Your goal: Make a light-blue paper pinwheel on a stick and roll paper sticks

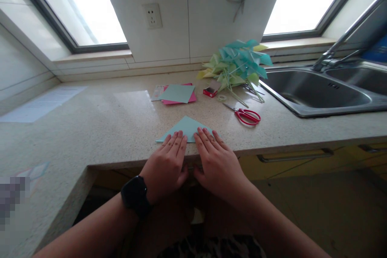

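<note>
A light blue sheet of paper (188, 125), folded into a triangle, lies at the counter's front edge with its peak pointing away from me. My left hand (166, 163) rests flat on its left part, fingers stretched along the fold. On the right part my right hand (219, 161) presses in the same way, its fingers slightly spread. Both thumbs hang below the counter edge. Red-handled scissors (246, 116) lie to the right of the triangle. Behind it sits a small stack of square paper (177, 93), pale blue-green on top of pink.
Blue and yellow paper pinwheels (238, 64) are heaped at the back, near a small red box (211, 90) and a roll of tape (221, 98). A steel sink (302, 115) borders the right side. Printed sheets (39, 102) lie at the far left.
</note>
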The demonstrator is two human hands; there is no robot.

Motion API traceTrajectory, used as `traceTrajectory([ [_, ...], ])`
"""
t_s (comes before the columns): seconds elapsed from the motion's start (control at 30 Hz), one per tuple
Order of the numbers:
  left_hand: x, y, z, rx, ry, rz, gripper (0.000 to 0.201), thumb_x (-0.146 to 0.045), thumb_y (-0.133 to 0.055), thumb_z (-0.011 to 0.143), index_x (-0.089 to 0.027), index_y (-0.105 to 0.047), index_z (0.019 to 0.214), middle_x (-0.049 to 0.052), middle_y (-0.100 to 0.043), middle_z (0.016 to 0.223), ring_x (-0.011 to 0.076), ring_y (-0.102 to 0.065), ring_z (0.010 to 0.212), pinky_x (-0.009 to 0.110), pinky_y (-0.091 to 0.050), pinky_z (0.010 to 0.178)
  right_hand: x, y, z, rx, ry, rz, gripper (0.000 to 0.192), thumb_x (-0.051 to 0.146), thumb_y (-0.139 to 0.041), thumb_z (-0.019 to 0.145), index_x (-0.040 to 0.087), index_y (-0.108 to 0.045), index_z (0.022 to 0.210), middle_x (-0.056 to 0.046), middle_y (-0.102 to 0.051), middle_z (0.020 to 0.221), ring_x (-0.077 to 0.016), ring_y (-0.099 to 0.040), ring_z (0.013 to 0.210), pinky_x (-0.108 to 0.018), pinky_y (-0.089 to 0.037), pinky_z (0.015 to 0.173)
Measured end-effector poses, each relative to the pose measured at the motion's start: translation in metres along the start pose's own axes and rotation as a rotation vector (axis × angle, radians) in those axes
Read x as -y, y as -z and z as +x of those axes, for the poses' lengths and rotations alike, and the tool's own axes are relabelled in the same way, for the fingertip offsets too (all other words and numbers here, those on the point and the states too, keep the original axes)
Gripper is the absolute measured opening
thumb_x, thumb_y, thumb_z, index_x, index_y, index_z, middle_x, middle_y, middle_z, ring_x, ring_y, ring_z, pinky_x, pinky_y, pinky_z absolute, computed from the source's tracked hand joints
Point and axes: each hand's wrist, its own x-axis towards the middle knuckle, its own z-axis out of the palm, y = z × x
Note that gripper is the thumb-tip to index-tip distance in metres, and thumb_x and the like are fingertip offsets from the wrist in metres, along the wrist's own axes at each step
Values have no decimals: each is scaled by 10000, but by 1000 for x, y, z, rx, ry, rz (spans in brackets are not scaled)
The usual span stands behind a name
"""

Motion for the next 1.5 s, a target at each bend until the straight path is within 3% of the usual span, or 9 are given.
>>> traceTrajectory([
  [0.2,1,-2,1,-7,-2,6,676,-205,-567,818,69,-457,1426,336,-465,1486,402,-449,1407,544,-414,1146,1,3,-3,-52,-3,22,649,248,-561,877,57,-441,1485,-175,-376,1592,-273,-305,1500,-487,-201,1258],
  [0.33,2,-3,0,-17,-11,12,660,-236,-561,840,65,-468,1421,331,-465,1486,399,-452,1405,542,-421,1141,9,0,-6,-155,-16,8,476,216,-509,917,104,-574,1375,-127,-522,1500,-284,-472,1364,-471,-306,1205],
  [0.47,4,-5,-1,-38,-22,24,677,-217,-568,816,65,-467,1423,327,-473,1484,395,-465,1397,528,-438,1132,14,-7,-5,-151,-56,-32,491,195,-533,891,83,-576,1367,-145,-628,1324,-319,-551,1191,-472,-438,1069],
  [0.7,2,-11,-6,-120,-41,76,560,-171,-538,868,46,-521,1384,294,-543,1440,374,-551,1330,501,-503,1079,8,-10,-7,-167,-2,-61,428,144,-546,880,92,-618,1299,-126,-667,1208,-294,-588,1071,-454,-472,993],
  [1.07,-12,-4,-13,-168,-3,98,422,-136,-547,904,-10,-591,1305,258,-602,1392,364,-579,1295,486,-535,1048,9,-9,-18,-188,22,-43,447,127,-566,882,100,-609,1326,-114,-658,1257,-286,-565,1137,-445,-441,1040],
  [1.27,-18,4,-13,-151,10,127,403,-144,-554,899,15,-621,1263,218,-710,1081,328,-693,997,484,-609,890,17,-6,-21,-249,-12,-68,473,151,-632,848,94,-622,1318,-123,-654,1192,-296,-556,1102,-449,-457,998],
  [1.5,-22,3,-14,-147,-23,188,423,-129,-550,895,33,-616,1279,237,-713,1169,343,-692,1061,474,-596,938,18,-5,-20,-225,20,-94,454,161,-608,872,79,-618,1319,-112,-688,1177,-282,-583,1076,-436,-474,988],
])
